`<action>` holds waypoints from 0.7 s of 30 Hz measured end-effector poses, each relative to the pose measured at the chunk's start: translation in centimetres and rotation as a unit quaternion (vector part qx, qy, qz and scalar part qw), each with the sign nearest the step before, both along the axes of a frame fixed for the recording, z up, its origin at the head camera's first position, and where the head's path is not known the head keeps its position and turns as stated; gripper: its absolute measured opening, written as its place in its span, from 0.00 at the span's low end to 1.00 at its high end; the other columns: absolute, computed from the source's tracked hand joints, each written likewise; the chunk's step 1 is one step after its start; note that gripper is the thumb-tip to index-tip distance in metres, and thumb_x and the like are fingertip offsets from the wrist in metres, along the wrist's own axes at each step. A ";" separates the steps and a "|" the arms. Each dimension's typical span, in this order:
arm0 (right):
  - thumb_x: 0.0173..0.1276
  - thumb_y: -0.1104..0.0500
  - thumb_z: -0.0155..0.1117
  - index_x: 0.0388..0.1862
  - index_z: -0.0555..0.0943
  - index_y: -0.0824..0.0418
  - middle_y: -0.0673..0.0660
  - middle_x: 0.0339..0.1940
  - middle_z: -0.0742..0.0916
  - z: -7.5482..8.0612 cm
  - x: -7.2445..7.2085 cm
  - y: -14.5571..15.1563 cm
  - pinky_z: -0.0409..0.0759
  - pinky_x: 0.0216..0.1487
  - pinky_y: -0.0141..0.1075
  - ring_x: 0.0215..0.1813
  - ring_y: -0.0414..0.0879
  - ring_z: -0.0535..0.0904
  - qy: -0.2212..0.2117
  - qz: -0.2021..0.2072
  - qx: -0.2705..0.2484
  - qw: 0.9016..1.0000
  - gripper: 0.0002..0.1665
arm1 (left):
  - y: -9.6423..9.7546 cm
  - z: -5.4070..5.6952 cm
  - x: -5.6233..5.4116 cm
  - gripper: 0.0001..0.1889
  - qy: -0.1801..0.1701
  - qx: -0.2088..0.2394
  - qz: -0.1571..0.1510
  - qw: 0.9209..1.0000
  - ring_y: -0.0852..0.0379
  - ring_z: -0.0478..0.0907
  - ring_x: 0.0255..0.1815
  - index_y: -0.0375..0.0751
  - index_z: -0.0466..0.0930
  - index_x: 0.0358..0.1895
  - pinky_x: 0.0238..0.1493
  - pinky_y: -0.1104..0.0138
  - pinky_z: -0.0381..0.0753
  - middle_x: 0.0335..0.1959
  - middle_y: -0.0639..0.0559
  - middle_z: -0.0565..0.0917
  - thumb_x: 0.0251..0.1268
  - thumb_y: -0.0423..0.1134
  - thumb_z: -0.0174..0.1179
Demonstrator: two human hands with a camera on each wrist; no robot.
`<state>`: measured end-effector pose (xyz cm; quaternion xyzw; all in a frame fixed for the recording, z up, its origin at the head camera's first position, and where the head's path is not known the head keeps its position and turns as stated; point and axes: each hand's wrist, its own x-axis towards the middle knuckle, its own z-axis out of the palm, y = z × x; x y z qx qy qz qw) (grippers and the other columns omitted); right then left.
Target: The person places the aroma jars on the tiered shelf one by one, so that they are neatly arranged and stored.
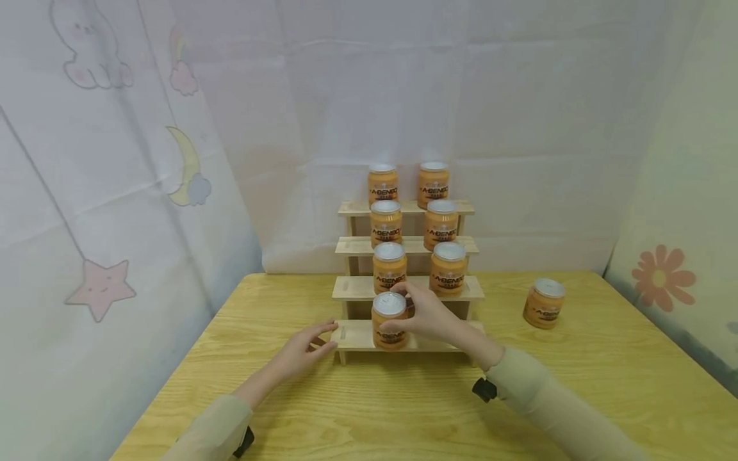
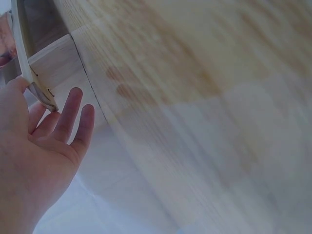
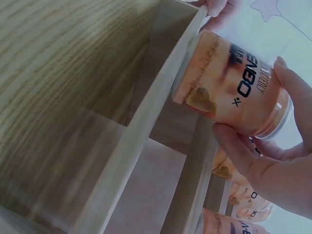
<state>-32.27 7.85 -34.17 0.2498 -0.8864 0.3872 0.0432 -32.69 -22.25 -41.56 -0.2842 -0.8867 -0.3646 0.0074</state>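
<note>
A stepped wooden display rack (image 1: 357, 289) stands on the table. My right hand (image 1: 423, 312) holds an orange can (image 1: 389, 334) with a silver lid, on the left half of its lowest step. In the right wrist view, thumb and fingers wrap the upper part of this can (image 3: 229, 85), whose base meets the step's front edge. My left hand (image 1: 305, 351) holds the left end of that step between thumb and fingers. The left wrist view shows that hand (image 2: 46, 146) at the board's end (image 2: 41, 95), with two fingers extended free of it.
Pairs of matching cans stand on the upper steps, such as the one at top right (image 1: 434, 187). Another can (image 1: 544, 304) stands on the wooden table (image 1: 369, 410) to the right of the rack. Patterned cloth (image 1: 369, 102) hangs behind and at both sides.
</note>
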 end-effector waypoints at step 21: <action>0.44 0.39 0.76 0.58 0.70 0.58 0.53 0.52 0.78 -0.7 -0.4 -0.4 0.78 0.47 0.36 0.51 0.46 0.75 0.018 -0.020 -0.018 0.999 0.45 | 0.0 0.1 0.2 0.27 0.010 -0.008 -0.005 1.000 0.46 0.80 0.47 0.38 0.67 0.66 0.44 0.61 0.82 0.69 0.37 0.65 0.70 0.49 0.52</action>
